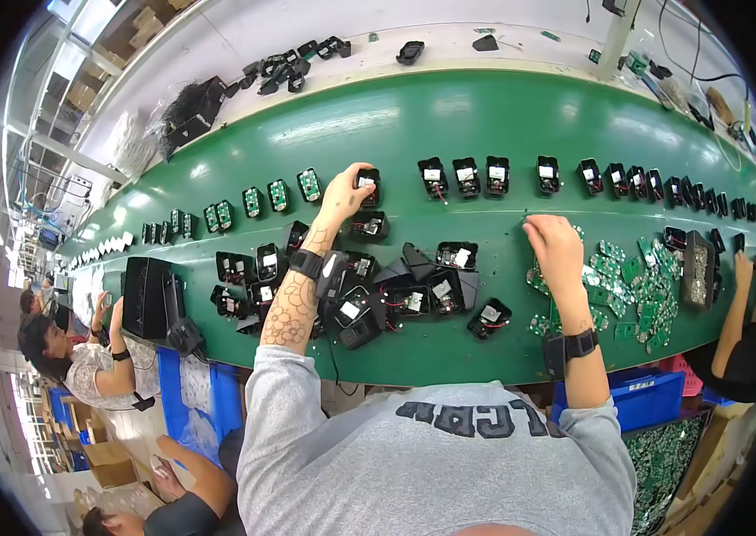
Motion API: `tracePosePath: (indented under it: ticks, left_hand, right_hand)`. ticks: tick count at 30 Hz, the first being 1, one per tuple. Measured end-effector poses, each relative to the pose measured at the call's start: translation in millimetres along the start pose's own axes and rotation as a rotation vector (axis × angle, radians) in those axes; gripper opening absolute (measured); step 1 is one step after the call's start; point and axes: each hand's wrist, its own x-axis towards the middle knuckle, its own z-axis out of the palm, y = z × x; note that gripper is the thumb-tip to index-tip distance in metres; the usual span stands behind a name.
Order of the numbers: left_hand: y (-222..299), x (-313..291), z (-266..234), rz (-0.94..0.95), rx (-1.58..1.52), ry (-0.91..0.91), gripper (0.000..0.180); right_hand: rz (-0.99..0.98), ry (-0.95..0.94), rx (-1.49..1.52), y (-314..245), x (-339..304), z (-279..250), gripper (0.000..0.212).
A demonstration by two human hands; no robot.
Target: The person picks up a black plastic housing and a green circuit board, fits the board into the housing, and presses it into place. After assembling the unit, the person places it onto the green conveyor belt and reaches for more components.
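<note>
Green, glossy counter (pixel 378 116), its edges bowed toward the rim of the view. Left hand (pixel 348 190) near the middle: fingers and thumb closed around the side of a black, open-topped plastic housing (pixel 372 194), which stands on the counter with a white part showing inside. Another black housing with red wire (pixel 369 225) lies just below it.

Right hand (pixel 553 246) well apart, above the counter beside a loose heap of green circuit boards (pixel 632 286); fingers curled, tips close together (whether they pinch something small, I cannot tell).

Left of the held housing, a row of black housings fitted with green boards (pixel 309 185); to its right, a row of black housings with white parts inside (pixel 466 177). Between the forearms, a jumbled cluster of black plastic housings (pixel 409 301), some tilted, some overlapping. Beyond the heap, a long dark tray of small metallic pieces (pixel 689 270). A co-worker's hand (pixel 742 268) is near it.
</note>
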Motion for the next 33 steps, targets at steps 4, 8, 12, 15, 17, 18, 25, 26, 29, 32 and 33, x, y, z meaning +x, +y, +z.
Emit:
tracePosePath:
  ticks: [4, 8, 12, 15, 17, 18, 25, 26, 29, 32, 33]
  left_hand:
    - [47.1, -26.5, -9.7, -0.17, -0.728, 0.064, 0.039]
    - [110.6, -97.2, -8.7, -0.199, -1.32, -0.26, 0.049]
    - [153.1, -141.2, 25.6, -0.192, -1.311, -0.463, 0.061]
    - [159.7, -154.9, 50.5, -0.074, -1.247, -0.308, 0.06]
    - [160.2, -157.6, 66.2, 0.003, -1.211, -0.219, 0.059]
    - [161.4, -158.2, 72.6, 0.083, -1.167, -0.136, 0.058]
    - [163.9, -157.5, 87.8, 0.191, -0.765, 0.006, 0.058]
    - [165.9, -158.2, 87.6, 0.214, -0.683, 0.02, 0.057]
    - [171.9, -160.4, 87.0, 0.211, -0.638, 0.051, 0.056]
    - [172.7, -160.3, 86.8, 0.216, -0.652, 0.054, 0.056]
    - [172.6, -160.4, 86.7, 0.22, -0.646, 0.053, 0.057]
  right_hand:
    - [0.383, 0.191, 0.451, -15.9, -7.0, -12.5, 0.015]
    - [0.708, 0.022, 1.084, -49.9, -7.3, -26.9, 0.019]
    - [0.699, -0.125, 1.282, -61.2, -15.6, -24.0, 0.028]
    - [0.738, -0.123, 1.481, -65.2, -22.9, -26.0, 0.032]
    - [0.848, -0.053, 1.588, -68.8, -25.2, -26.6, 0.032]
    - [0.958, 0.03, 1.693, -69.9, -26.9, -27.7, 0.032]
    - [0.981, 0.026, 1.72, -72.7, -47.0, -7.2, 0.024]
    - [0.896, 0.013, 1.666, -74.6, -45.4, -6.7, 0.023]
    - [0.843, -0.003, 1.585, -79.3, -40.4, -11.0, 0.022]
    - [0.783, -0.025, 1.526, -81.1, -36.9, -12.9, 0.023]
    - [0.763, -0.026, 1.493, -82.0, -36.7, -13.0, 0.024]
